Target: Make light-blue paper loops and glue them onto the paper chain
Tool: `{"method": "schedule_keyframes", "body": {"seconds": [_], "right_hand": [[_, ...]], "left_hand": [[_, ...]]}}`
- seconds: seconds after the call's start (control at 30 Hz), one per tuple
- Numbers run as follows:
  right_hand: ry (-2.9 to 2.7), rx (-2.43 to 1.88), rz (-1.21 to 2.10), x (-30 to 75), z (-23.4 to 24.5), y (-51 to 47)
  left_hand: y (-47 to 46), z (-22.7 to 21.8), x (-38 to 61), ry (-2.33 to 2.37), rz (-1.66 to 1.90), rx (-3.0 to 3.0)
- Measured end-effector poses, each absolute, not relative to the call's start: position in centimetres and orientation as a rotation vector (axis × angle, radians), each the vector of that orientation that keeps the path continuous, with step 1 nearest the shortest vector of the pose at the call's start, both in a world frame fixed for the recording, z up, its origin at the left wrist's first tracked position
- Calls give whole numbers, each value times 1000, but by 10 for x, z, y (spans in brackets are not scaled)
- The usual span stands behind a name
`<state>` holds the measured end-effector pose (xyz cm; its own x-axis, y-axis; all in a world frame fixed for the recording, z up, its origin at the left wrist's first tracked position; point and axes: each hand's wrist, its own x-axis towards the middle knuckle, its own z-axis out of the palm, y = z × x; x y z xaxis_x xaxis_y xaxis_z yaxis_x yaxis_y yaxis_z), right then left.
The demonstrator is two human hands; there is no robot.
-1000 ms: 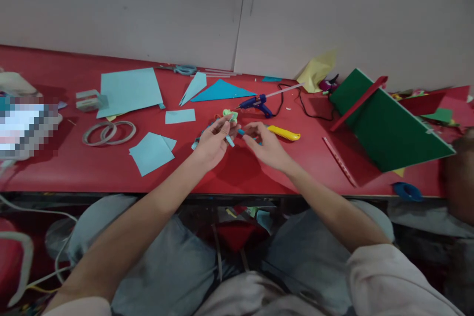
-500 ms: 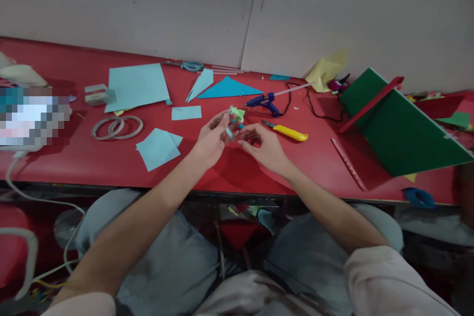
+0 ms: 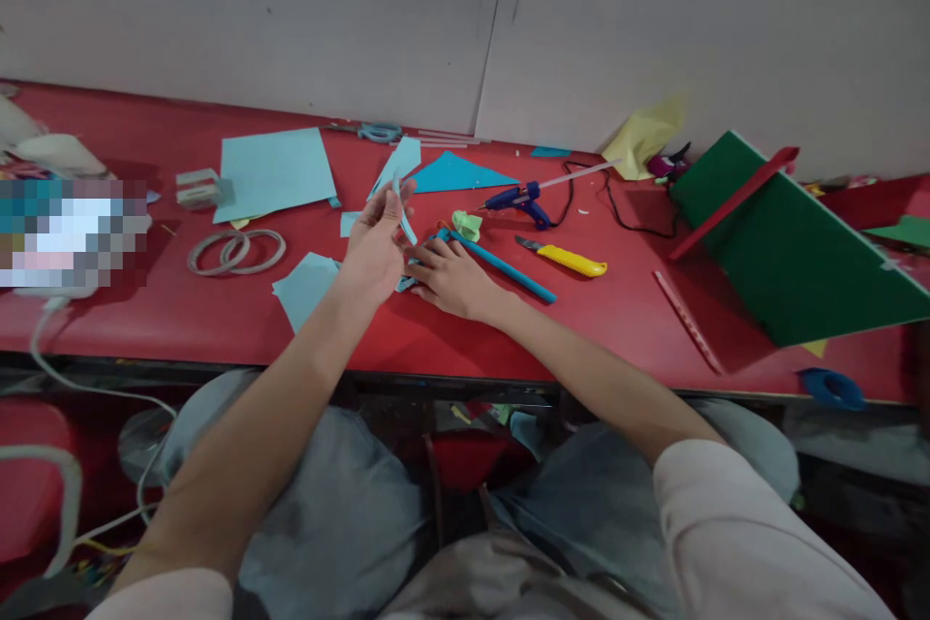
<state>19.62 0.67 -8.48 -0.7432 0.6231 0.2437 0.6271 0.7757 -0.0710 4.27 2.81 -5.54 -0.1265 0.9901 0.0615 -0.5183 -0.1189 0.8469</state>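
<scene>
A narrow folded strip of light blue paper [image 3: 405, 225] stands up between the fingers of my left hand [image 3: 378, 237], raised over the table. Lower and to the right, my right hand [image 3: 454, 279] lies palm down with its fingers stretched out. Small light blue paper [image 3: 407, 283] shows under its fingertips, partly hidden. A blue rod [image 3: 509, 269], like a rolled tube, runs to the right just beyond that hand. Behind it sits a crumpled light green paper [image 3: 466, 226]. Light blue sheets [image 3: 303, 289] lie left of my left hand, one partly covered by the forearm.
On the red table [image 3: 218, 315] are a blue glue gun [image 3: 519, 201], a yellow box cutter [image 3: 573, 260] with its blade showing, two tape rings [image 3: 254, 254], scissors [image 3: 379, 132] and a blue paper triangle [image 3: 461, 174]. A green board [image 3: 806, 242] leans at the right.
My left hand has moved left and up with the light blue strip. My right hand has moved left and down onto the table, its fingers now stretched out. The blue rod now shows in full.
</scene>
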Motion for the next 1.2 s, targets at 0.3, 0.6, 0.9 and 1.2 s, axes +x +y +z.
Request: {"method": "schedule_keyframes", "body": {"seconds": [0.3,0.6,0.9,1.2], "right_hand": [[-2397,-981,175,239,-88,22],[-1917,-1006,303,260,-90,26],[-1909,-970,381,253,-97,20],[-1995,-953,405,256,-99,25]], "left_hand": [[23,-53,44,745,1564,787],[27,-72,48,763,1566,776],[26,-88,62,699,1591,824],[18,-80,67,694,1580,668]]}}
